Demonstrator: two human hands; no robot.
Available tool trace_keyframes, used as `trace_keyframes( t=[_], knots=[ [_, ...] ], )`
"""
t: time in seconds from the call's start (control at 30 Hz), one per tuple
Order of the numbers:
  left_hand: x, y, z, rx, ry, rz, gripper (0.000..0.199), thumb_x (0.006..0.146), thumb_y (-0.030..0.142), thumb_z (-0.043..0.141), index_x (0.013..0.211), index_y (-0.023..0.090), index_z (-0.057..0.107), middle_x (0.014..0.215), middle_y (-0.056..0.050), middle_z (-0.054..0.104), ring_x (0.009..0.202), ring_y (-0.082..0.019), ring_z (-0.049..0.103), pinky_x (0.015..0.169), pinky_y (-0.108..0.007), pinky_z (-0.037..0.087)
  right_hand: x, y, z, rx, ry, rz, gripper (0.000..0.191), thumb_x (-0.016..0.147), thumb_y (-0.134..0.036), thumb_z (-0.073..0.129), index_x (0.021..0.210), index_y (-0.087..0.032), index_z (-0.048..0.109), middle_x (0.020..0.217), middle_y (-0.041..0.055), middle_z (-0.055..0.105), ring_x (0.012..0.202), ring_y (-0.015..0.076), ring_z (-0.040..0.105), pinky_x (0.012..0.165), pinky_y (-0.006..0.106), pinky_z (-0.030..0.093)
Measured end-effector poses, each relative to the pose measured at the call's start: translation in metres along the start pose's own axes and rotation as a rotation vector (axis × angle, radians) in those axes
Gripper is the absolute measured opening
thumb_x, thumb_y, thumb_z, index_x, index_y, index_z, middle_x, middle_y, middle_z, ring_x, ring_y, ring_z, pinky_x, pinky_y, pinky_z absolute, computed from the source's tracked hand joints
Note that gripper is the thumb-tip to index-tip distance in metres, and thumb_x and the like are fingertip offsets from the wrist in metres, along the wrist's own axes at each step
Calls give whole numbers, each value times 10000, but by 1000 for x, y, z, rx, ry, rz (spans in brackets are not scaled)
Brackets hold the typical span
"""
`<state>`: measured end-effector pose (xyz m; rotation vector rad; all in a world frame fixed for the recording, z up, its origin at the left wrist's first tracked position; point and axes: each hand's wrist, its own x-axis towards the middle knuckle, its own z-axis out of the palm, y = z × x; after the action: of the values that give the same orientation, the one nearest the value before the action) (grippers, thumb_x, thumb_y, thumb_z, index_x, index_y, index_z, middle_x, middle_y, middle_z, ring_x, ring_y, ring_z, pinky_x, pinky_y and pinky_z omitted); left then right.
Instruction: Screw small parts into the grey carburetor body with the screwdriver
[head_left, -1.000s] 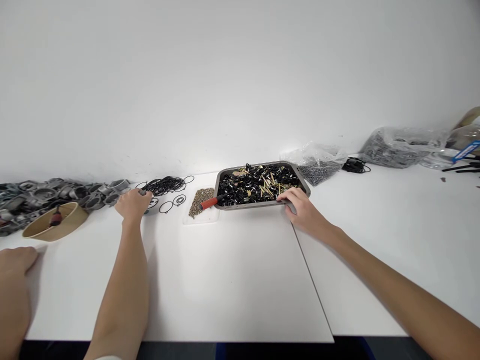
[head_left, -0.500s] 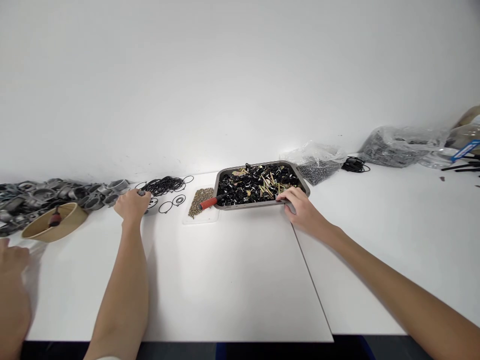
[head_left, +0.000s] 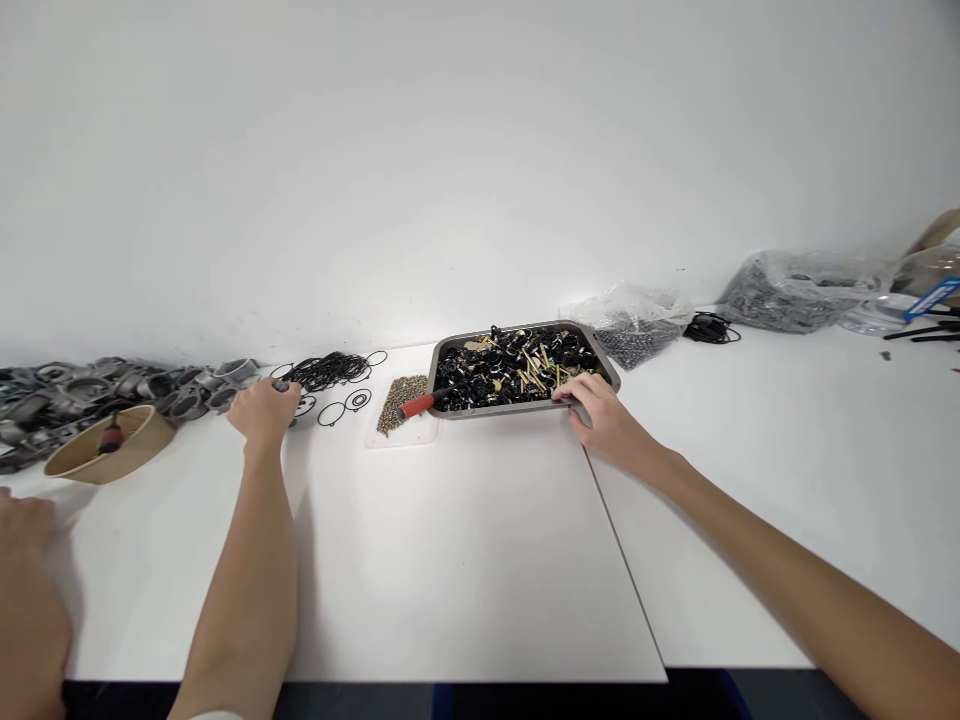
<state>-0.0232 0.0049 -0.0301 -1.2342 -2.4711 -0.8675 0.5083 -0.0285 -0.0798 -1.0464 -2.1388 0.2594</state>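
Head view showed another person's hand [head_left: 26, 560] nearest, at the white table's [head_left: 465, 560] left edge. Farther out, the left hand [head_left: 264, 410] lay curled over a small grey part beside loose black O-rings [head_left: 330, 372]; whether it pinched the part I could not tell. The right hand [head_left: 604, 420] gripped the near right corner of the metal tray [head_left: 450, 412] of black and brass parts. Grey fittings [head_left: 90, 385] and plastic bags [head_left: 637, 325] lined the wall.

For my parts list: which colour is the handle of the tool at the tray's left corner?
Red-orange, seen in the head view: the tool handle beside the tray.
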Motion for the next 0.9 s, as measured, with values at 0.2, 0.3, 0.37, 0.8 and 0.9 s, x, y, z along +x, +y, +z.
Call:
trace_keyframes(
  t=[0.2,0.3,0.37,0.8,0.9],
  knots=[
    [7,-8,9,-160,122,7,123,608,170,748,602,144,628,466,47,238,558,-92,112,670,-273,125,0,1,0,-10,5,-9,279,845,-46,434,1030,-213,559,1037,69,585,1030,254,521,933,452,448],
    [8,-10,12,-238,165,22,142,621,140,748,580,137,612,446,55,236,539,-83,101,662,-273,104,0,2,1,-8,6,-11,275,849,-51,432,1032,-213,558,1032,71,583,1024,254,521,930,454,450],
    [7,-12,13,-282,191,26,160,633,132,756,587,130,602,455,60,240,536,-78,98,649,-270,100,0,2,1,-6,9,-12,273,849,-52,433,1032,-211,558,1037,73,584,1019,253,522,923,450,453],
    [-13,-7,9,-417,338,-214,291,897,394,623,957,109,626,927,-41,632,874,-155,617,818,-344,552,0,1,2,-32,3,-12,279,849,-50,429,1037,-215,552,1035,72,573,1017,255,516,938,445,442],
    [-8,9,-6,-447,370,-228,291,890,387,635,849,99,616,794,-3,602,750,-123,596,717,-282,543,1,1,2,-42,0,-9,281,840,-43,432,1031,-209,554,1033,76,574,1006,254,518,936,446,446]
  ],
)
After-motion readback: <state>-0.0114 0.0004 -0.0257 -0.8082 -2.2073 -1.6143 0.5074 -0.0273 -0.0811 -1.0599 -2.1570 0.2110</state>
